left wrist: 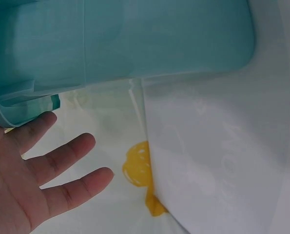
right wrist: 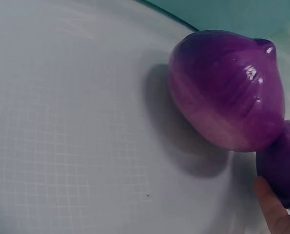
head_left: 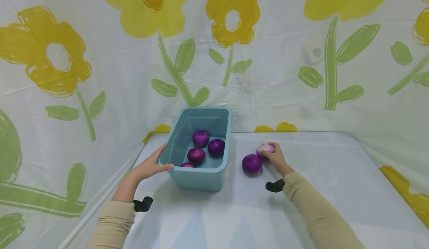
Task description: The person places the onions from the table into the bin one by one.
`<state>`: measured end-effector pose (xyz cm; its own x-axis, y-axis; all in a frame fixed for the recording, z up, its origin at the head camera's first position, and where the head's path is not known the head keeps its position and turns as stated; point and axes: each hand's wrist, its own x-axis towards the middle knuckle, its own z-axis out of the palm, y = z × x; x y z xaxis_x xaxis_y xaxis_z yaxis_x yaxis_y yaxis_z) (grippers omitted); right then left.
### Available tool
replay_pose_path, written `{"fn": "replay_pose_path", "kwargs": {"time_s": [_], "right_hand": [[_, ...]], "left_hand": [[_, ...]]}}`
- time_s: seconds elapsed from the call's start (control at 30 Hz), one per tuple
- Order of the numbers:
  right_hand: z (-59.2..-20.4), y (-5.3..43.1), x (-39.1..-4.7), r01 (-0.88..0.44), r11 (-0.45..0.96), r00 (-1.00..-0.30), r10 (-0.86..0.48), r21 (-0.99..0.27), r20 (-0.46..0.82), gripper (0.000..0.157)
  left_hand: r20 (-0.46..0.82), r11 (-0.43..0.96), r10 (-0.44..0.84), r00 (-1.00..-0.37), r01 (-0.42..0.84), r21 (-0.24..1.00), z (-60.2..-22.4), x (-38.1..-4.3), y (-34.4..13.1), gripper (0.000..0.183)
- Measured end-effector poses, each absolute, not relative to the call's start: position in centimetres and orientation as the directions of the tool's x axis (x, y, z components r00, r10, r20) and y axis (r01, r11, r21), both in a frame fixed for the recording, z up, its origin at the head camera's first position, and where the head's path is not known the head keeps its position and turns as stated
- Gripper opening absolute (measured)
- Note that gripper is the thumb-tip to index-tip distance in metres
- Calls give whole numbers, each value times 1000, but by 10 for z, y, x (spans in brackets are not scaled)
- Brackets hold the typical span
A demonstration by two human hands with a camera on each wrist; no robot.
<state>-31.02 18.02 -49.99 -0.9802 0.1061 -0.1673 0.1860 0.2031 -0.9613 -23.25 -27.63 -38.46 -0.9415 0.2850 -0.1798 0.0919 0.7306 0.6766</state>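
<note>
My left hand (head_left: 149, 166) rests at the near left corner of a teal plastic bin (head_left: 197, 170), thumb by the front rim. In the left wrist view, its fingers (left wrist: 62, 163) are straight and spread beside the bin's outer wall. On the table right of the bin, my right hand (head_left: 276, 157) grips a pale pink-and-purple onion (head_left: 263, 150) between thumb and fingers. A darker purple onion (head_left: 252, 164) lies against it, nearer to me. The right wrist view shows this purple onion (right wrist: 227, 92) up close, with a fingertip on the held one (right wrist: 281, 163).
Inside the bin lie several purple onions (head_left: 196, 155), one partly hidden by the front wall. The pale table (head_left: 301, 211) ends at a back edge behind the bin. A flower-printed curtain (head_left: 268, 73) hangs behind and to both sides.
</note>
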Motion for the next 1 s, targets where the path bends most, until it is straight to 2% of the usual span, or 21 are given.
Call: {"fn": "replay_pose_path", "kwargs": {"time_s": [0.27,1.0], "right_hand": [[-482,187,-316,151,142,-986,91,-978,-139,66],[-397,181,-334,16,173,-999,41,-985,-9,64]], "left_hand": [[-174,729,295,-940,103,676,-385,-233,-277,97],[-165,713,306,-938,110,692,-384,-233,-277,93]]}}
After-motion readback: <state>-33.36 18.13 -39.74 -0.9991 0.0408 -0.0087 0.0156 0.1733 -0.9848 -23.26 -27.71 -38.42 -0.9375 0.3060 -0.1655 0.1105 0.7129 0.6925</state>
